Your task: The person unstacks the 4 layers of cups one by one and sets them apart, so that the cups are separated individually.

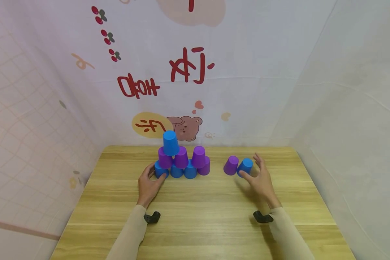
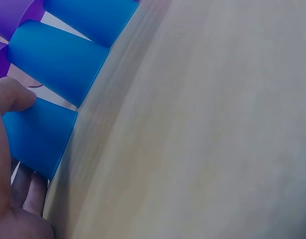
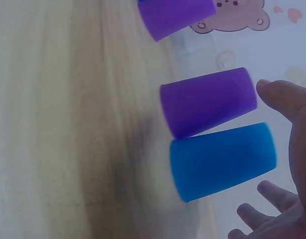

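Upside-down plastic cups form a stepped stack on the left half of the table. My left hand (image 1: 149,184) grips the leftmost blue cup (image 2: 41,139) of the bottom row, thumb on one side and fingers on the other. Three purple cups (image 1: 181,157) make the second level, and a single blue cup (image 1: 171,143) tops the left pair. To the right of the stack, a purple cup (image 1: 231,165) and a blue cup (image 3: 223,162) stand side by side. My right hand (image 1: 260,180) is spread around that blue cup, its fingers apart from it in the right wrist view.
The wooden table (image 1: 201,224) ends at the back against a white printed cloth (image 1: 247,90). Cloth walls also rise at both sides. A black wrist mount (image 1: 152,217) sits at the left sleeve, another mount (image 1: 262,217) at the right.
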A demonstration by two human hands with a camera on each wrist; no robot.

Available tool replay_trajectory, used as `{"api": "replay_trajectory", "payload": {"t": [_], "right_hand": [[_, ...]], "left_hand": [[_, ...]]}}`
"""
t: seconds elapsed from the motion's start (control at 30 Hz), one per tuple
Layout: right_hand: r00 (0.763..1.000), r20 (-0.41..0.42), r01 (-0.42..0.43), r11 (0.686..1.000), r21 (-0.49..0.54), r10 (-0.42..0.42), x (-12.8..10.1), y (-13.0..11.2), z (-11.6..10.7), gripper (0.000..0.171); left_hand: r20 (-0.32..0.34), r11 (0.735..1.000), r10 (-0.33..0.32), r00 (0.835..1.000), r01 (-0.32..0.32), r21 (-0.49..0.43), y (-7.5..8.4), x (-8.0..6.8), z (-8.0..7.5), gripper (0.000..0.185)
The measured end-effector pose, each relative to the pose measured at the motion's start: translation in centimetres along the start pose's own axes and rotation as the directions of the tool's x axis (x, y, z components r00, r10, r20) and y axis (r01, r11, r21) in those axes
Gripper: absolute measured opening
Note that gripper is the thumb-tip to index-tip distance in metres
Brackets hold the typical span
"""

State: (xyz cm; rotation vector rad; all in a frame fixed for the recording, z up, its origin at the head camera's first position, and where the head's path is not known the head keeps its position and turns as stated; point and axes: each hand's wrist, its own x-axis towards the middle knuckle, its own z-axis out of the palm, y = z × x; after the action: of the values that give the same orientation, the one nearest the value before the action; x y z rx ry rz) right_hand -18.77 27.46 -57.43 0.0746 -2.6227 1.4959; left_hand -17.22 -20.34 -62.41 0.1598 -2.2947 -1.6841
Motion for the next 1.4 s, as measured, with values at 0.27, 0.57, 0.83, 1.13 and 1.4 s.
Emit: {"api": "replay_trajectory", "payload": {"t": [0.27,0.57,0.83,1.13,1.4], "right_hand": [[0.999,-0.030,0.041,0.999,-0.011,-0.041,0.2,-1.5,-0.8,0.108],[0.995,-0.044,0.093,0.996,-0.010,-0.093,0.5,-4.1,-1.0,0.104],[0.987,-0.060,0.150,0.989,0.004,-0.150,1.1,-6.6,-0.6,0.100],[0.979,-0.036,0.201,0.979,0.019,-0.200,1.8,-9.9,-0.3,0.097],[0.963,-0.024,0.268,0.962,0.057,-0.267,2.3,-12.6,0.1,0.096]], "left_hand": [[-0.003,1.000,0.016,1.000,-0.016,-0.004,-0.1,0.0,0.0,0.067],[-0.003,1.000,0.026,1.000,-0.026,-0.014,-0.1,-0.1,0.0,0.066],[0.000,1.000,0.015,1.000,-0.015,-0.016,-0.2,-0.1,-0.1,0.066],[0.001,1.000,0.003,1.000,-0.003,-0.016,-0.3,0.0,-0.1,0.066],[-0.005,1.000,0.011,1.000,-0.011,-0.020,-0.3,0.1,0.0,0.066]]}}
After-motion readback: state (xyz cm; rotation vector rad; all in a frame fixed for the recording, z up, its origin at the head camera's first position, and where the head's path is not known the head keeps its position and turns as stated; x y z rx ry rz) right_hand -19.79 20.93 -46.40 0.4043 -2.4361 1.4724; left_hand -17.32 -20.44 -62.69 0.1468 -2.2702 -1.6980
